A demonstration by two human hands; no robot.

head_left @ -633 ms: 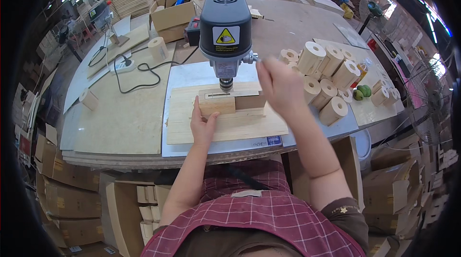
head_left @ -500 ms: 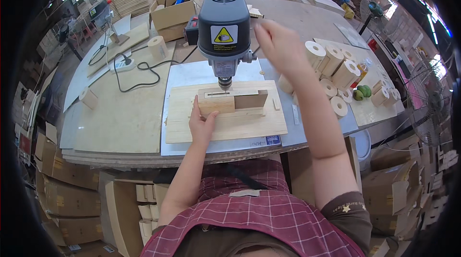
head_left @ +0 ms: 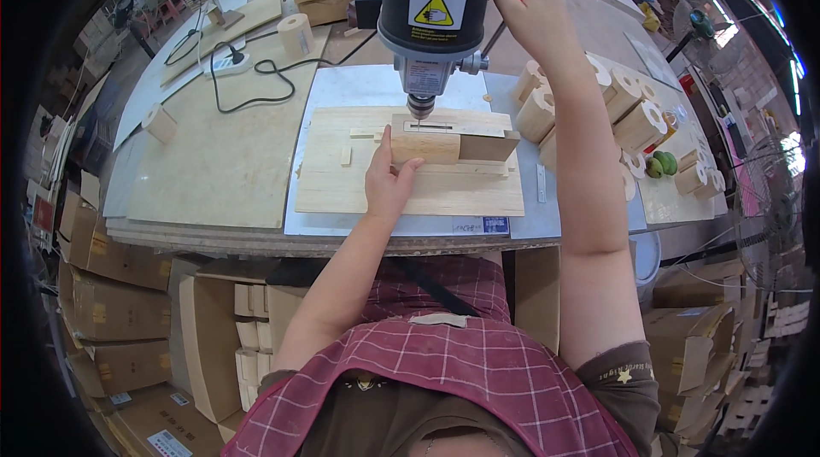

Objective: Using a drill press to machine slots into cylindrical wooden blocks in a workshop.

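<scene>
Pale wooden block [head_left: 424, 149] sits on a flat wooden board [head_left: 333, 192], a little right of the board's middle and closer to its far edge. Board lies on a bluish sheet [head_left: 363, 225] by the near edge of the tabletop [head_left: 222, 237]. Brown-faced piece [head_left: 489, 146] stands directly right of the block; thin slotted plate [head_left: 480, 128] runs along above both.

Left hand [head_left: 391, 188]: holds the block at its left end, index finger laid along that end, thumb pressed low on the near face, a broad gap between the two. Remaining fingers not clearly seen. Right hand [head_left: 534, 13]: raised, fingers curled around the upper end of the lever [head_left: 494, 38] on the drill press [head_left: 436, 4]. Chuck [head_left: 421, 105] hangs over the slot; whether the bit touches wood, cannot tell.

Handling, by judgement: block looks light and stiff, dry and fairly smooth, not fragile, though edges might splinter. Best hold seems the left end and lower near face, well clear of the slot. Rounded near face may let a thumb slide.

About: two small wood offcuts [head_left: 346, 156] toward the board's left edge; bored wooden cylinders [head_left: 642, 125] and green fruit [head_left: 660, 165] toward the tabletop's right edge; power strip [head_left: 227, 63] on the left side.
</scene>
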